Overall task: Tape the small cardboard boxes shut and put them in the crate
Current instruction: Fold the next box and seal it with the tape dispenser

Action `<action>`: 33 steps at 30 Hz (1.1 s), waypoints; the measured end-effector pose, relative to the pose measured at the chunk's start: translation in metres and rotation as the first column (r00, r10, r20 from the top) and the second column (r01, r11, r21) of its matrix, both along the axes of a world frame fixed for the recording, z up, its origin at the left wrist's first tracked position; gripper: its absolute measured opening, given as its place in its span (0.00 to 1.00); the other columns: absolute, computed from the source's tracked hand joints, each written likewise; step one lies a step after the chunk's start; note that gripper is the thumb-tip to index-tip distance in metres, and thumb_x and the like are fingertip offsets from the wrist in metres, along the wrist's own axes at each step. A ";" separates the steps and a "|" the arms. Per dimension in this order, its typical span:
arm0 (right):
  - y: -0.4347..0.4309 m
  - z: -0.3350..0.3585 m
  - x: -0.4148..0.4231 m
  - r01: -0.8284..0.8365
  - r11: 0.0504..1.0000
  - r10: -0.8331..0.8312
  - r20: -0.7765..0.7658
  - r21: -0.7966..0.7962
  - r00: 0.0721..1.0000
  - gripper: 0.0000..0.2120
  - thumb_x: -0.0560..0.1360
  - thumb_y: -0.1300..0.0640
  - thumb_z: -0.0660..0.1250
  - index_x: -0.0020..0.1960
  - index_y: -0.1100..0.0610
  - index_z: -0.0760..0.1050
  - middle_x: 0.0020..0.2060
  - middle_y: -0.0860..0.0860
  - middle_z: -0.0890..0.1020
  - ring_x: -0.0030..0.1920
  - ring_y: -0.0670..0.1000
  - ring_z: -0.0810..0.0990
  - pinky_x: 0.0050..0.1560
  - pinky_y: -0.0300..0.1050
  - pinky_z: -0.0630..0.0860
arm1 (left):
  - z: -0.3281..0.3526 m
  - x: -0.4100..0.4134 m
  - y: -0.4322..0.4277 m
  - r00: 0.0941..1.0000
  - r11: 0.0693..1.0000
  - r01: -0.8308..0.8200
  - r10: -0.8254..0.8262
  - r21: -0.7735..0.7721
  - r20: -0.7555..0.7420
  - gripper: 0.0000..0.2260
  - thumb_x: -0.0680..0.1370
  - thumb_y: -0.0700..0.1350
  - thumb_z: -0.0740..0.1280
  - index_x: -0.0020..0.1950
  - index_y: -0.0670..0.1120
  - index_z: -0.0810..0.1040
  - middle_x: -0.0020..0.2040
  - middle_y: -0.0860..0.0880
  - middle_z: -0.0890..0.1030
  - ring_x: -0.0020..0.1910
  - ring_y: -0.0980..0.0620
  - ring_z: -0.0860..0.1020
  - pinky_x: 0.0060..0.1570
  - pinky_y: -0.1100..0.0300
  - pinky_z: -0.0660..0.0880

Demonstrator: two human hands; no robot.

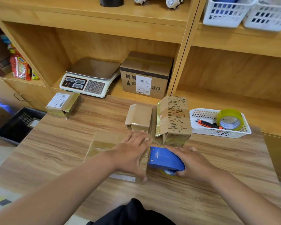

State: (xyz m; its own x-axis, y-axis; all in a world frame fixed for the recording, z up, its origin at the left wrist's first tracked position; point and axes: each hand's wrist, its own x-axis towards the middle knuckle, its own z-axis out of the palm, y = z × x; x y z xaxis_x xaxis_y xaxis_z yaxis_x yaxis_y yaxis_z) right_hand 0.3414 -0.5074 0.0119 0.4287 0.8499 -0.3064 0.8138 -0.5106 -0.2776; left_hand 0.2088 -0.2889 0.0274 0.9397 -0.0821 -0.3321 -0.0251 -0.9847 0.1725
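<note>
Head view: the left hand (133, 153) lies flat on the box (104, 143) at the centre of the frame, fingers straight and spread across its top, thumb down over the near right corner. The right hand (195, 163) grips the blue dispenser (165, 159), fingers curled round its body. The dispenser's front end touches the right end of the box. Shiny tape already crosses the box's top. The box sits on the table (55, 151), near its front edge.

Just above the left hand stands an open box (140, 117) with a flap raised on its left side. Just beside it, to the right, is a printed box (173, 117) with a taped flap sticking up. A labelled box (62, 105) sits well apart at the table's upper left corner, its near end open.

The black crate (18, 122) stands on the floor at the middle left of the frame, beside the table.

At the right of the frame a white basket (201, 114) on the table holds a tape roll (229, 119) and an orange-and-black cutter (208, 125). On the shelf (113, 91) behind the table are a scale (89, 78) and, to its right, a big box (146, 75) with a white label.
</note>
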 end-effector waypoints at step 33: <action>0.079 0.132 -0.053 -0.053 0.998 0.055 0.283 -0.015 0.957 0.38 0.70 0.42 0.62 0.75 0.37 0.47 0.64 0.43 0.72 0.60 0.50 0.70 0.64 0.44 0.59 | 0.032 -0.054 0.084 0.983 0.890 -0.152 0.181 -0.431 0.028 0.59 0.62 0.56 0.79 0.78 0.49 0.39 0.78 0.54 0.48 0.75 0.56 0.54 0.67 0.72 0.51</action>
